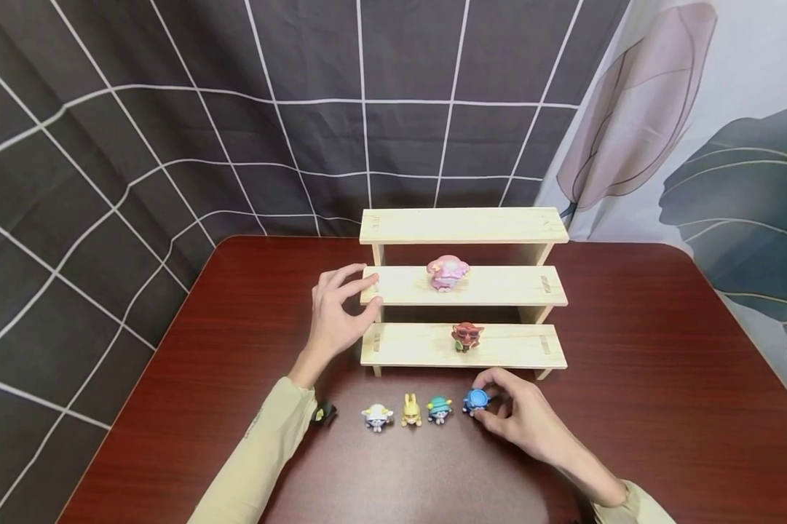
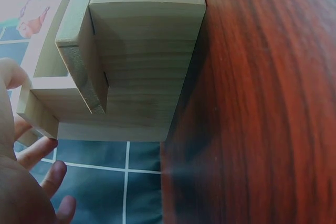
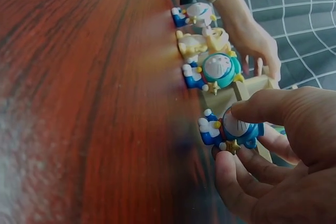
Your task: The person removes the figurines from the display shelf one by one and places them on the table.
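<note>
Thumb and fingertips of the right hand [image 1: 520,413] pinch a small blue figurine [image 1: 476,399] at the right end of a row on the table [image 1: 662,371]; its round cap has a dished top, and the right wrist view shows whisker lines, a gold star, a touch of red and white paws. Teal [image 1: 440,410], yellow [image 1: 410,412] and white [image 1: 377,417] figurines sit leftward. Beyond, the left hand [image 1: 336,311] holds the middle board's end on a three-tier wooden stand [image 1: 465,225], bearing a red figure [image 1: 467,336] below, a pink one [image 1: 448,273] above.
</note>
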A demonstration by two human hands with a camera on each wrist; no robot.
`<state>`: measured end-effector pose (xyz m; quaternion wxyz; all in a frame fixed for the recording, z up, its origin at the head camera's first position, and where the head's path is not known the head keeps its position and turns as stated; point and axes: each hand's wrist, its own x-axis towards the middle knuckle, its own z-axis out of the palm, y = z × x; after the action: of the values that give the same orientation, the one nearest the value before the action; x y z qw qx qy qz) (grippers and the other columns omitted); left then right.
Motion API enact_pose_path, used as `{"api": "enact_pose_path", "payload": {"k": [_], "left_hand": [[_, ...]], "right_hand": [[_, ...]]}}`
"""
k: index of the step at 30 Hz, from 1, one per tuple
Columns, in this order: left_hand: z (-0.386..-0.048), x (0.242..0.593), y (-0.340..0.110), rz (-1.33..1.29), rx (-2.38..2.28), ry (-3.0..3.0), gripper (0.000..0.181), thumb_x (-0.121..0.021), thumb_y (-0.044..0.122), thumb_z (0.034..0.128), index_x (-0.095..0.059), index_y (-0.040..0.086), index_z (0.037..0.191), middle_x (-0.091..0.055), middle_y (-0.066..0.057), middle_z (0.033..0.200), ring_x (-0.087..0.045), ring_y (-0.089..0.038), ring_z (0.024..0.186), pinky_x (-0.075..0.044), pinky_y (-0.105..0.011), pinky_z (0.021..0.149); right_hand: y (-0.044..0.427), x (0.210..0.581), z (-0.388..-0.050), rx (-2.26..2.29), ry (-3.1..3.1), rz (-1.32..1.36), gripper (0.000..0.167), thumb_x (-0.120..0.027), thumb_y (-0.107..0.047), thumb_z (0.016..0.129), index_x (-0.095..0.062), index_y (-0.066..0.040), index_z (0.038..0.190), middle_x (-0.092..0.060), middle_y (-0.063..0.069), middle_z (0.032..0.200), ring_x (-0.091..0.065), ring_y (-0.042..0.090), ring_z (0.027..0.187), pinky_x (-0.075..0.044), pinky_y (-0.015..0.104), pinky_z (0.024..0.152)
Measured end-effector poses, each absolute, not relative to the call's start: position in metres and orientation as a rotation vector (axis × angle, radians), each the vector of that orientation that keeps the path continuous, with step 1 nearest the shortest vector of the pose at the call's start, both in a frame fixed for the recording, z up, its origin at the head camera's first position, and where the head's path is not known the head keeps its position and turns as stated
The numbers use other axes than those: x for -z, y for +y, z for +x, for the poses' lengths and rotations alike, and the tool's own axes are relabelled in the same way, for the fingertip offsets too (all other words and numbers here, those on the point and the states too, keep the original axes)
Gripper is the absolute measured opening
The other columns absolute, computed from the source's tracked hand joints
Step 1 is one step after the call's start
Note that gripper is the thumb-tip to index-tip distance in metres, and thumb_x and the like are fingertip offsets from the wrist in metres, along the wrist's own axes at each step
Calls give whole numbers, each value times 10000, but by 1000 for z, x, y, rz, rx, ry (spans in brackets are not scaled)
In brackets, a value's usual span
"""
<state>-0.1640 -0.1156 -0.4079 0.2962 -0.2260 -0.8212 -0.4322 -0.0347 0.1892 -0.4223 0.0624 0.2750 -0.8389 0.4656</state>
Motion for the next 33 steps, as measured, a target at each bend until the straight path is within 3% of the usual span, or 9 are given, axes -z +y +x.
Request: {"api": "enact_pose_path", "payload": {"k": [8, 23, 33], "left_hand": [[-164, 407, -115, -598, 1145, -2179, 333, -777, 204, 786, -789, 106, 1105, -668, -111, 1232, -518, -310, 1080, -317, -546, 854], [-164, 407, -115, -600, 1146, -2173, 333, -778, 206, 783, -790, 106, 1101, -670, -102, 1230, -526, -358, 1060, -313, -550, 853], [-163, 408, -116, -600, 1147, -2181, 337, -776, 208, 788, -788, 112, 1110, -667, -78, 1238, -526, -362, 1059, -316, -552, 853]], "right_hand": [[189, 425, -35, -1408, -2548, 851, 432, -819, 108, 711, -612, -135, 1002, -647, -58, 865, -625, 124, 704, -500, 245, 520], [190, 427, -36, -1415, -2601, 833, 402, -802, 83, 740, -603, -123, 1023, -651, -52, 876, -630, 103, 742, -511, 251, 544], [193, 425, -35, -1427, -2624, 793, 394, -820, 45, 739, -594, -58, 1045, -664, -15, 897, -652, 105, 767, -520, 262, 553]]}}
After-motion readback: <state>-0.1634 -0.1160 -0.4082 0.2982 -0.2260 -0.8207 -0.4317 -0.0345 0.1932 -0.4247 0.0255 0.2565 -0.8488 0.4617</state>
